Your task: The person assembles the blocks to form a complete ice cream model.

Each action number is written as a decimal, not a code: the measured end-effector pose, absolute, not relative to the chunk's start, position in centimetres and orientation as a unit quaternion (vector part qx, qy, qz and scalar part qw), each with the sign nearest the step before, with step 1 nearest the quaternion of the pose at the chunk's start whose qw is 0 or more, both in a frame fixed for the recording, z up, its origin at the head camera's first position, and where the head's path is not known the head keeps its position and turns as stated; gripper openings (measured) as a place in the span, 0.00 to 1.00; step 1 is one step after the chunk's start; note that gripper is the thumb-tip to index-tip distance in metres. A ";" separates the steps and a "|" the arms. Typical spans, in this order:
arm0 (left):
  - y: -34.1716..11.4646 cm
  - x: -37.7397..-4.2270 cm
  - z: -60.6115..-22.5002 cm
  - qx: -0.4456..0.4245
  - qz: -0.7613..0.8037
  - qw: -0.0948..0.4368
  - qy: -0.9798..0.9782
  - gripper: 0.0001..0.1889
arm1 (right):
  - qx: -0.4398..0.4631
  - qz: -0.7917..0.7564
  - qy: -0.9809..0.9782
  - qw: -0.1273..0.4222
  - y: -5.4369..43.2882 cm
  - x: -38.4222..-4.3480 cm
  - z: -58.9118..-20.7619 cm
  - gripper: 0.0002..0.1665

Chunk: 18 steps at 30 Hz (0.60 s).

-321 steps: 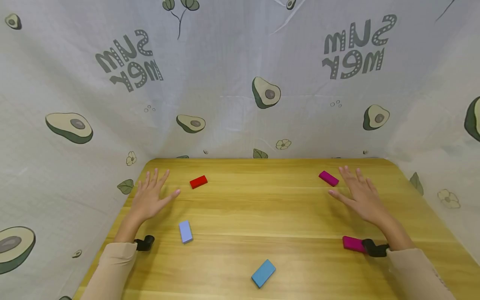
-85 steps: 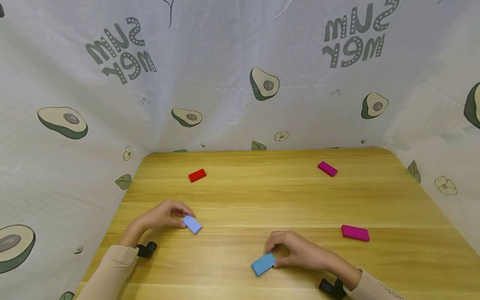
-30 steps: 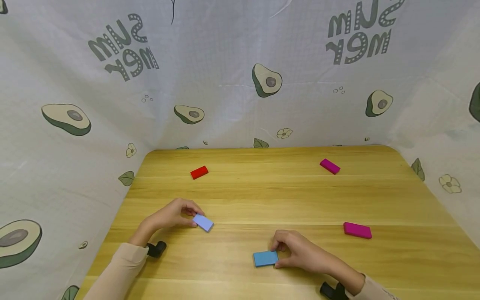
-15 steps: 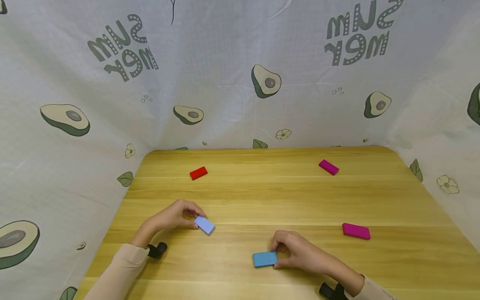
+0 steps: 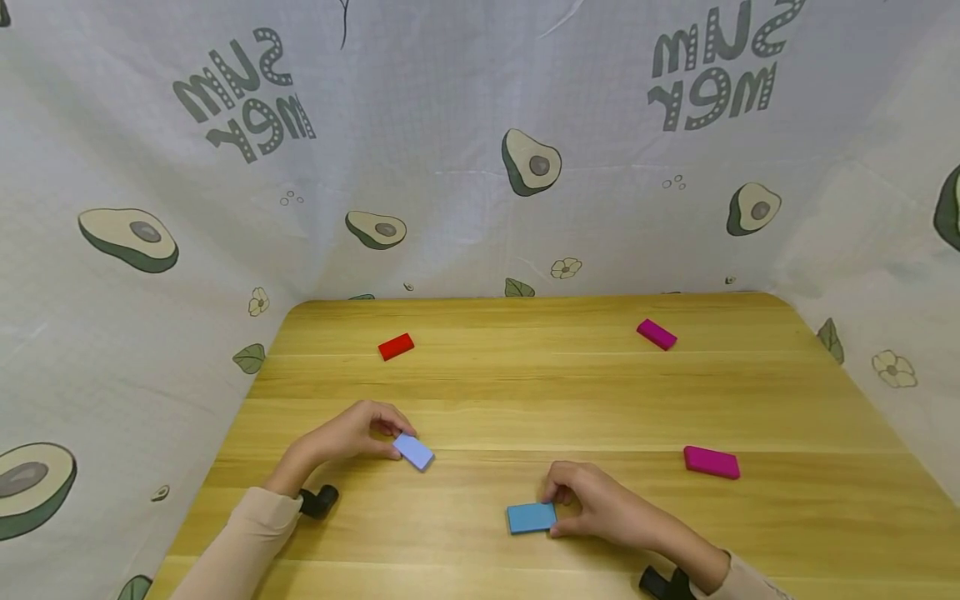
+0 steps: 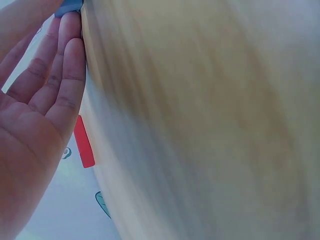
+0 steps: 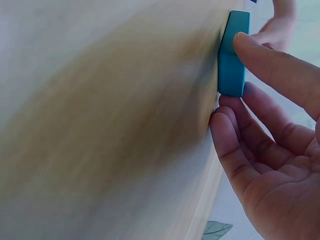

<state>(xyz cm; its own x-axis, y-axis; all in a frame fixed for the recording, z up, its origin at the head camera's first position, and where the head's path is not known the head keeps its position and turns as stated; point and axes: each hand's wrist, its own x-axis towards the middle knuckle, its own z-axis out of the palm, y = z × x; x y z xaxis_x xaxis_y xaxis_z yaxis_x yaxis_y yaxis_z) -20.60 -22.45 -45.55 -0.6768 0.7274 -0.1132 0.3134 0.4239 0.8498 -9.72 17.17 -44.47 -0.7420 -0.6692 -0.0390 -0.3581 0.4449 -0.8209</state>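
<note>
In the head view my left hand pinches a lavender rectangular block by its upper-left end, between thumb and fingers. The block lies aslant at table level. My right hand pinches the right end of a blue block, whose long side runs nearly sideways. A gap of bare wood separates the two blocks. From the right wrist, the blue block shows thumb on one side and fingertips at its end. Only a corner of the lavender block shows in the left wrist view, beyond the fingers.
A red block lies at the back left of the wooden table. One magenta block is at the back right, another magenta block nearer on the right. A printed avocado curtain encloses the back and sides.
Both hands were spread open over the table at first, then took hold of the lavender and blue blocks. The lavender block has slid right; the blue one has turned to lie nearly sideways.
</note>
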 end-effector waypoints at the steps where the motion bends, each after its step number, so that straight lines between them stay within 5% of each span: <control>1: -22.4 -20.6 -45.6 0.322 0.430 0.241 0.808 0.15 | -0.309 -0.427 0.830 0.182 17.2 -9.7 -44.5 0.17; 18: -21.0 -19.4 -45.8 0.321 0.415 0.209 0.826 0.14 | -0.284 -0.426 0.840 0.180 18.0 -9.2 -44.4 0.17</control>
<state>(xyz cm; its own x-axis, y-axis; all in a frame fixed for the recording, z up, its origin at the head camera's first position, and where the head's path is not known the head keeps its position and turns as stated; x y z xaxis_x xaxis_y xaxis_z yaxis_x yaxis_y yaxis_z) -19.39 -20.97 -45.80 -0.7071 0.7026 -0.0795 0.3559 0.4507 0.8186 -9.20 17.99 -44.38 -0.7735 -0.6310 -0.0599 -0.3239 0.4748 -0.8183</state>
